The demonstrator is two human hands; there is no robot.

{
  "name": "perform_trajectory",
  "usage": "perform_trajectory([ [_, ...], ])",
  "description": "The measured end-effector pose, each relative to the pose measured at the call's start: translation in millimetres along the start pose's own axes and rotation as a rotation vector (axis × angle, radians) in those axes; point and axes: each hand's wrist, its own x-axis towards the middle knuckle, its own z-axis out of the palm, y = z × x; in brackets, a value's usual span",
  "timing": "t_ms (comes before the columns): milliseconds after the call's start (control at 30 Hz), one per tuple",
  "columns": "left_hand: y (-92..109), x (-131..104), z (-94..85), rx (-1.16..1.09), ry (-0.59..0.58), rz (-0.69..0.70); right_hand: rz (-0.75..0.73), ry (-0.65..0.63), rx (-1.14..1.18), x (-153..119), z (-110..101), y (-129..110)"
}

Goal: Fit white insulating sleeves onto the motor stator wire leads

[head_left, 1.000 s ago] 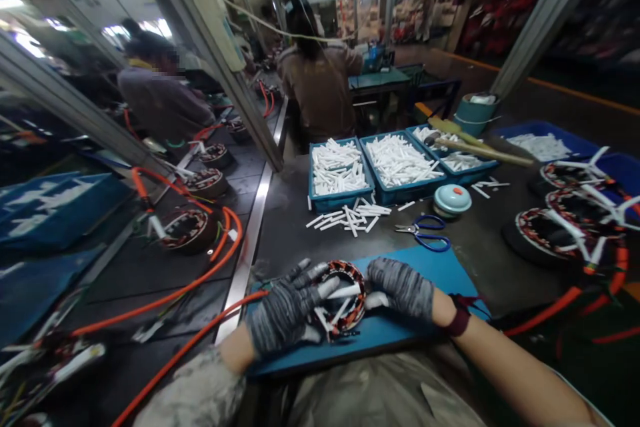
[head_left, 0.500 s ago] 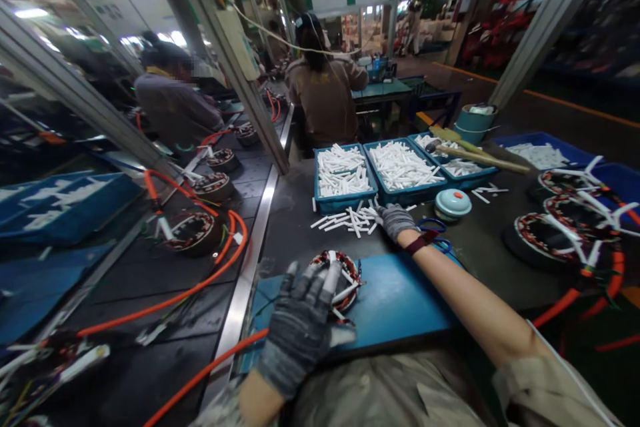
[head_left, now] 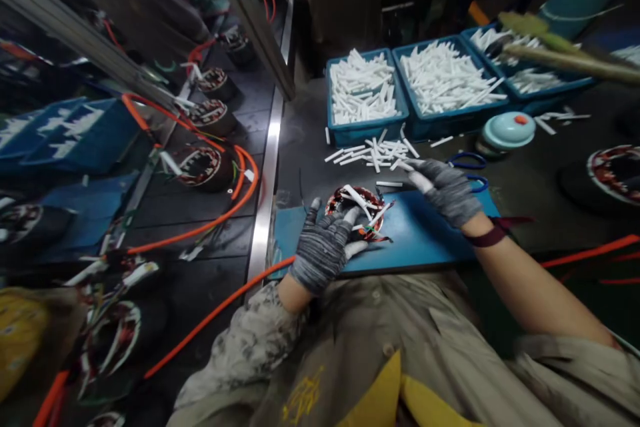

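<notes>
A copper-wound motor stator with white sleeves and loose leads lies on the blue mat. My left hand, in a grey striped glove with pale fingertips, rests against its near left side, fingers stretched and spread. My right hand, gloved alike, is at the near edge of a loose pile of white tubes. Its thumb and index finger are brought together on what looks like the end of a white tube. One single tube lies between the pile and the mat.
Blue bins of white tubes stand behind the pile. A round pale-blue lidded container and blue-handled scissors lie right. More stators and an orange cable are left, beyond a metal rail. Other people sit farther off.
The view has tilted down. My right hand has drawn back from the bins toward me and turned its fingers left. My left hand stays at the stator.
</notes>
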Motion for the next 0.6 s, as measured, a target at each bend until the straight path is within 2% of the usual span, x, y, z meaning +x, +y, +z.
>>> perform_trajectory([
  [133, 5.2, -0.8, -19.7, -0.006, 0.111, 0.082, 0.109, 0.083, 0.369, -38.8, -7.1, -0.1],
  [233, 7.5, -1.3, -25.8, 0.05, 0.063, 0.147, 0.232, 0.041, 0.619, -46.4, -5.6, 0.7],
  [400, 6.3, -3.2, -21.8, 0.019, 0.014, 0.146, 0.391, -0.126, 0.919, -32.3, 2.5, 3.8],
  [500, 4.9, -3.5, -20.9, -0.004, 0.014, 0.125, 0.379, -0.295, 1.071, -23.0, 7.2, 8.0],
  [600, 6.1, -2.4, -22.5, -0.046, -0.021, 0.103, 0.348, -0.454, 1.106, -14.7, 6.5, 12.3],
])
